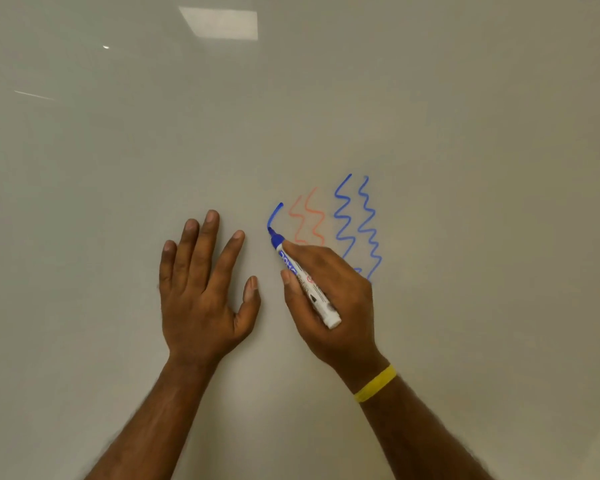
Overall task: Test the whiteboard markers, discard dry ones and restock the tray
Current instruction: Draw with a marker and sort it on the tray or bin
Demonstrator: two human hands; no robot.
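My right hand (333, 299) grips an uncapped blue whiteboard marker (303, 277) with a white barrel. Its tip touches the whiteboard (118, 202) at the lower end of a short, fresh blue stroke (274, 216). My left hand (201, 292) lies flat on the board to the left of the marker, fingers spread and straight. To the right of the new stroke are a faint orange-red zigzag pair (307, 220) and two bold blue zigzags (357, 223), whose lower ends my right hand partly covers. No tray or other markers are in view.
The whiteboard fills the whole view, with a ceiling light reflection (219, 23) at the top. A yellow band (375, 383) sits on my right wrist.
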